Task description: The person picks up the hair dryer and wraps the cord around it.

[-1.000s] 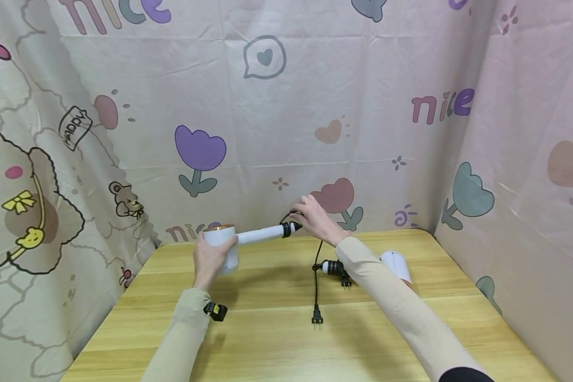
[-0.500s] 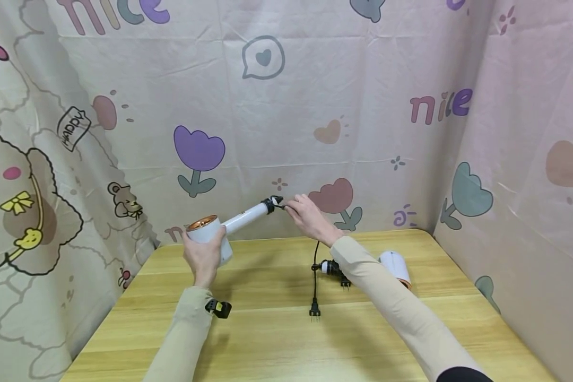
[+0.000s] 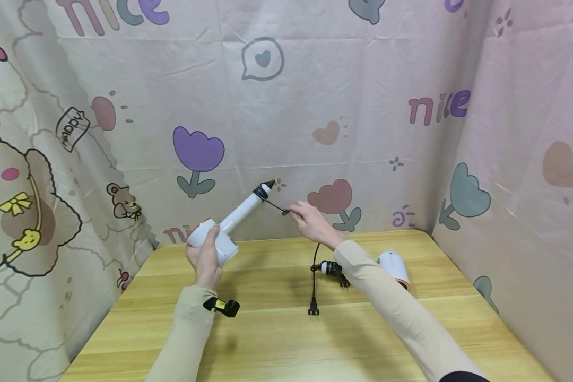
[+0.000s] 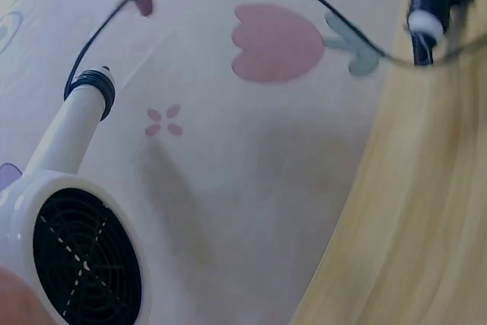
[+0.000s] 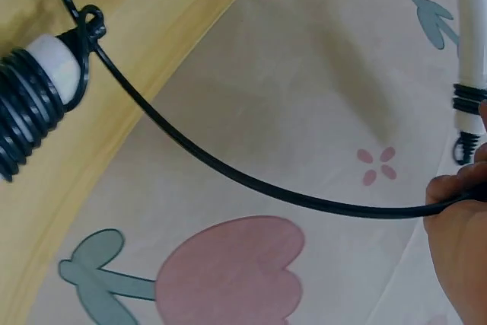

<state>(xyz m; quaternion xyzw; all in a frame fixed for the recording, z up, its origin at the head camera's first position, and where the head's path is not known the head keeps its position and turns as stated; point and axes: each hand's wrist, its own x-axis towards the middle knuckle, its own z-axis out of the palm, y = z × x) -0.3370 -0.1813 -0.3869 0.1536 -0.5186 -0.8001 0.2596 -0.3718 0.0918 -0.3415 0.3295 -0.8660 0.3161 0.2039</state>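
Observation:
Held above the table, a white hair dryer point(image 3: 239, 217) points its handle up and to the right. My left hand point(image 3: 204, 261) grips it round the head. Its black grille point(image 4: 87, 256) shows in the left wrist view. Black cord point(image 3: 260, 192) is wound round the handle's end. From there a stretch runs to my right hand point(image 3: 310, 220), which pinches it between thumb and fingers. Past the right hand, the cord droops to the table, passing the end of the other dryer's handle. A two-pin plug point(image 3: 313, 307) lies in front of it.
A second white hair dryer point(image 3: 394, 268) lies at the right of the wooden table point(image 3: 267, 339), partly hidden by my right sleeve. Its handle point(image 5: 46, 85) is wrapped in black cord, with another plug point(image 3: 345, 283) beside it. A patterned cloth point(image 3: 277, 122) hangs behind the table.
My left hand has tilted the hair dryer, so the handle now points more steeply up. A length of cord between handle and right hand has come free and stretched out. The plug shifted slightly.

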